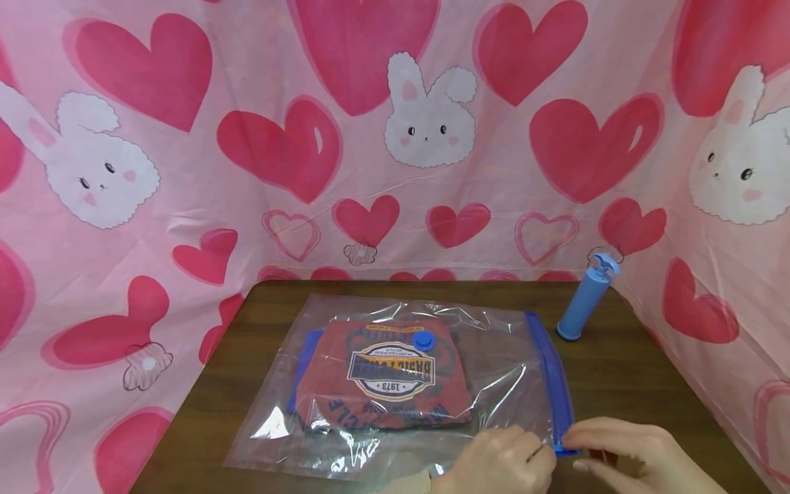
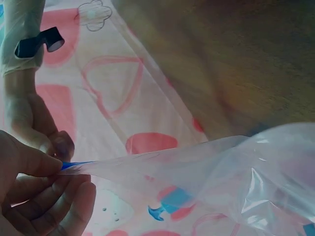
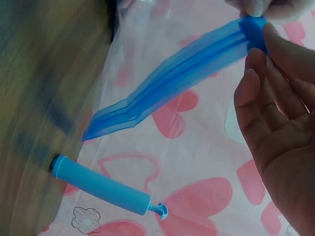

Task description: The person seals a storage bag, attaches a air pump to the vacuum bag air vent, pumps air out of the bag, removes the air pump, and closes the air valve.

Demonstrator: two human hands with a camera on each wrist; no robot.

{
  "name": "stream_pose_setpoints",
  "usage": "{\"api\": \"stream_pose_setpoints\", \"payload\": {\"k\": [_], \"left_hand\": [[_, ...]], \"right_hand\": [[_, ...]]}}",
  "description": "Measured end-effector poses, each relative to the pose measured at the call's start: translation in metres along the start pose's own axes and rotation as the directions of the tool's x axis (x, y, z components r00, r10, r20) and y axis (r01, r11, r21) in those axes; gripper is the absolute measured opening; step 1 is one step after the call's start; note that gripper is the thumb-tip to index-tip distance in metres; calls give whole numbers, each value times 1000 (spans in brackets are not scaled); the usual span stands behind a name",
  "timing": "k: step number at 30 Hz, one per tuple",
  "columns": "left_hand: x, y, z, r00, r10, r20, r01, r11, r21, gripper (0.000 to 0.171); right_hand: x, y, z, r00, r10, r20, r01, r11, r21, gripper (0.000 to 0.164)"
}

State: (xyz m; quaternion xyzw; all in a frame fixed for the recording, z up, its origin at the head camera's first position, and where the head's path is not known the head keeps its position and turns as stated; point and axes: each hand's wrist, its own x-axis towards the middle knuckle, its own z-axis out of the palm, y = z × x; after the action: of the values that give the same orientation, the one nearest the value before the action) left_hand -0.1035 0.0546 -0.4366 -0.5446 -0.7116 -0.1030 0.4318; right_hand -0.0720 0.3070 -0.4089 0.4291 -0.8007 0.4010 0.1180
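A clear plastic vacuum storage bag (image 1: 506,394) lies flat on the table, with a folded red printed garment (image 1: 395,405) inside. A round blue valve (image 1: 424,340) sits on its upper film. Along the right side runs the blue zip strip (image 1: 555,384). My left hand (image 1: 503,463) pinches the bag's edge near the strip's near corner, thumb over fingers in the left wrist view. With thumb and fingers, my right hand (image 3: 283,103) pinches the blue slider (image 3: 254,33) at the end of the strip. Both hands are close together at that corner.
A blue hand pump (image 1: 583,305) stands upright at the table's back right, beyond the zip strip. The dark wooden table (image 1: 204,418) is enclosed by pink curtains (image 1: 364,185) with hearts and rabbits at the back and both sides.
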Motion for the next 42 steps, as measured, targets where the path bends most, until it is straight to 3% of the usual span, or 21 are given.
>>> {"api": "stream_pose_setpoints", "payload": {"k": [6, 15, 35, 42], "left_hand": [[2, 1, -1, 1000, -14, 4, 14, 1000, -17, 24], [6, 1, -2, 1000, -4, 12, 4, 1000, -9, 25], [10, -1, 0, 1000, -13, -4, 13, 1000, -1, 25], [14, -1, 1, 994, -102, 30, 103, 994, -46, 12]], "right_hand": [[2, 3, 2, 998, -57, -31, 58, 998, 11, 31], [10, 12, 9, 968, -240, -73, 242, 970, 9, 26], [14, 14, 14, 967, -216, -136, 203, 974, -103, 25], [11, 20, 17, 962, -202, -185, 182, 976, -121, 24]]}}
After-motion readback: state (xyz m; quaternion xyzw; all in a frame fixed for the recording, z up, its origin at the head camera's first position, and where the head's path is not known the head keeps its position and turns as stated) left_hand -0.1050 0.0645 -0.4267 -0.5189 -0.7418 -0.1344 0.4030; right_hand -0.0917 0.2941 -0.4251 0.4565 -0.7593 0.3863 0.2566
